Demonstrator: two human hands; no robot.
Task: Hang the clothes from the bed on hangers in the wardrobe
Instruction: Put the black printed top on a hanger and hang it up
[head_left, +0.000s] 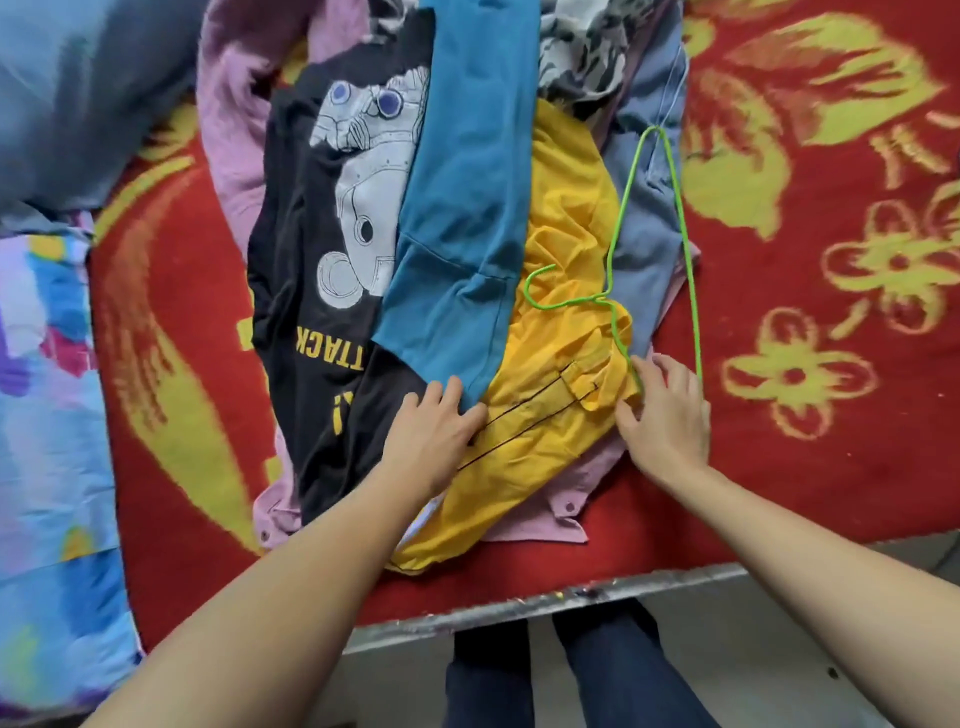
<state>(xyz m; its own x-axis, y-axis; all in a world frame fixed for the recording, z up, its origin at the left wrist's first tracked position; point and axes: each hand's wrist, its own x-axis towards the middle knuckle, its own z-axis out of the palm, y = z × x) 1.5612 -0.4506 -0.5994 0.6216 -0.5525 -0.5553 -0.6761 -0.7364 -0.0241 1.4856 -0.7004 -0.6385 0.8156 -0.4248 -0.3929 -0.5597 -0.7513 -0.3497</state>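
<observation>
Two hands were on the yellow shirt (566, 291), topmost of the heap on the bed (805, 291). Left hand (434, 434) lay flat, fingers loosely spread on its hem; right hand (667, 410) fingers curled at the green wire hanger (655, 244), pinch unclear. Best move, I'd judge: pin cloth, feed hanger in from the hem.

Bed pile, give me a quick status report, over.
Left hand flat on yellow garment, open. Right hand at green hanger, grip unclear. Hanger lies on pile, nothing hung. Teal garment overlaps the yellow.
</observation>
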